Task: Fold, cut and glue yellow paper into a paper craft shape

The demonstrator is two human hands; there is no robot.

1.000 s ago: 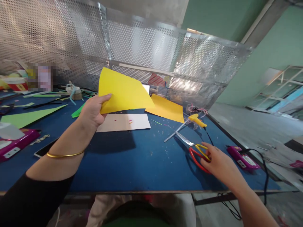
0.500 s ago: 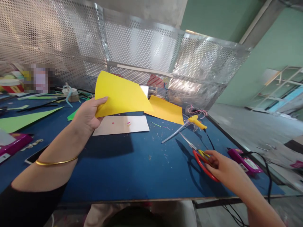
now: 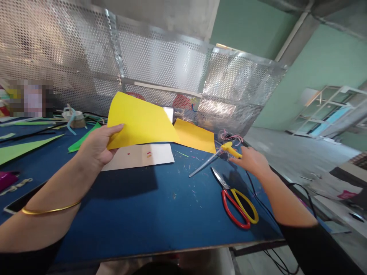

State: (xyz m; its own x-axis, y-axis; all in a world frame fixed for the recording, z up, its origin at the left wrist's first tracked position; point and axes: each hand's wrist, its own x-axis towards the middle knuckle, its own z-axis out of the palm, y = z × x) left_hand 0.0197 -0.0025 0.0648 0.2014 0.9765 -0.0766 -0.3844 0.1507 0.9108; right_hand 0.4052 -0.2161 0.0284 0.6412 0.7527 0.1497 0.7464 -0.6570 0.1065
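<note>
My left hand (image 3: 96, 149) grips the near left corner of a yellow paper sheet (image 3: 140, 120) and holds it tilted above the blue table (image 3: 149, 206). My right hand (image 3: 252, 161) reaches out at the right, fingers spread, its fingertips next to the yellow glue gun (image 3: 229, 149); whether they touch it I cannot tell. Scissors with red and yellow handles (image 3: 236, 200) lie flat on the table, nearer than that hand. A white card (image 3: 140, 156) with small coloured bits lies under the raised sheet.
A second yellow sheet (image 3: 195, 135) lies behind the card. Green paper pieces (image 3: 23, 147) and a tape roll (image 3: 75, 121) sit at the left. A perforated metal screen (image 3: 160, 65) closes the table's far side. A black cable (image 3: 258, 194) runs past the scissors.
My right hand has let go of the scissors, which now lie on the table, and has moved away toward the glue gun. The left hand keeps holding the yellow sheet.
</note>
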